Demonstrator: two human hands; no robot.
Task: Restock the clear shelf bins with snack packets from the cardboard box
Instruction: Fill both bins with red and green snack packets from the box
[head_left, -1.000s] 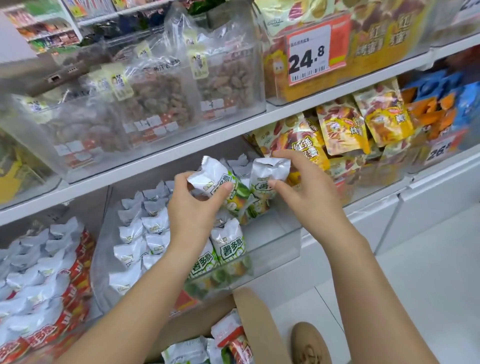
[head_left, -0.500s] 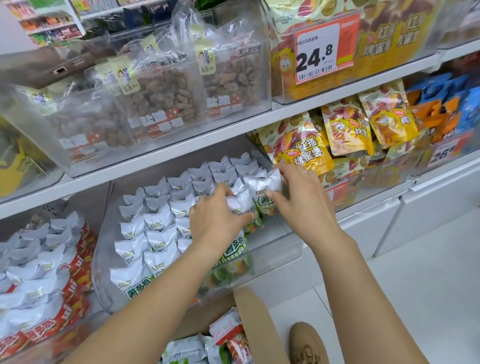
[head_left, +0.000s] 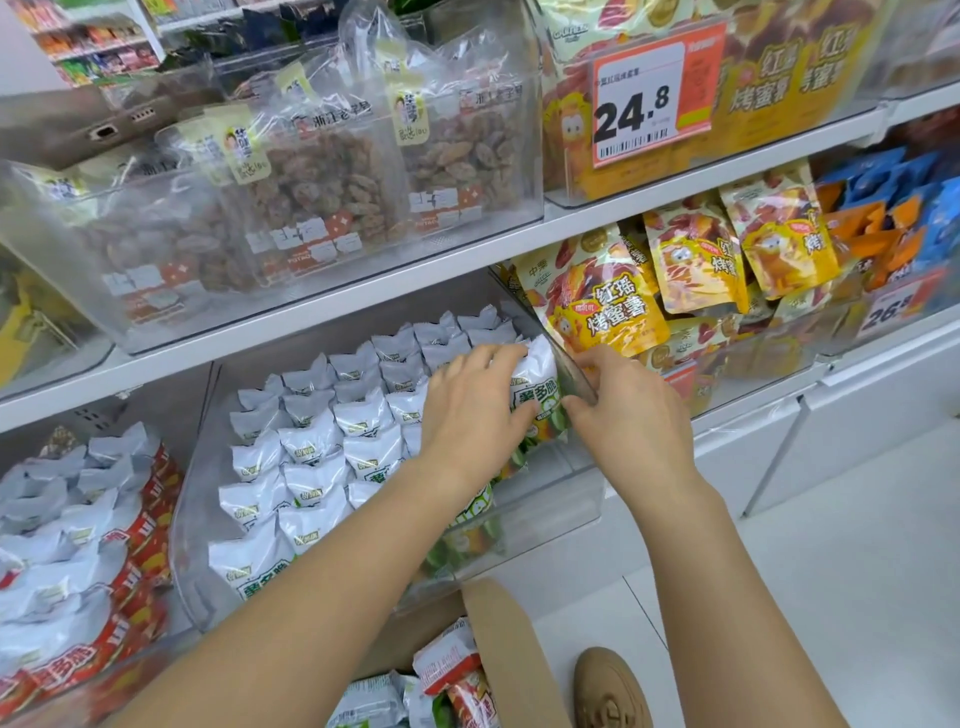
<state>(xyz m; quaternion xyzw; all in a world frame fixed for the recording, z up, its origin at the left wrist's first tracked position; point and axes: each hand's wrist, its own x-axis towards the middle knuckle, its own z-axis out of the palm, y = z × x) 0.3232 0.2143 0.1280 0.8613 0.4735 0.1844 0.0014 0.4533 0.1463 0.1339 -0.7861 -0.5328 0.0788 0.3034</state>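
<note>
1. You're mid-placement right now: both hands are in the right-hand end of the clear bin (head_left: 550, 506), tucking a green-and-white packet (head_left: 537, 384) in against the bin's right wall.

2. Left hand (head_left: 475, 410): its fingers curl over the top and left side of that packet, thumb at its front, so it's gripping it. Right hand (head_left: 631, 415): its fingers fold in at the packet's right edge by the clear wall. They look like they're pinching or steadying the same packet, but the wall and the hand hide the actual contact, so take that as a guess.

3. Left of your fingers, the bin is already packed with neat rows of the same white packets (head_left: 322, 441), standing upright. The gap being filled is the one straight under your fingers.

4. The cardboard box (head_left: 511, 660) is well below your hands on the floor, and more packets (head_left: 449, 670) show in it, so there's plenty left to do.

5. Next move, I'd say: press this one down until it stands level with its neighbours, let go, then reach down to the box for another. Watch that it doesn't slump forward into the open space at the front.

6. The yellow sweet potato bags (head_left: 605, 306) in the next bin, just right of your right hand, aren't part of this.
</note>
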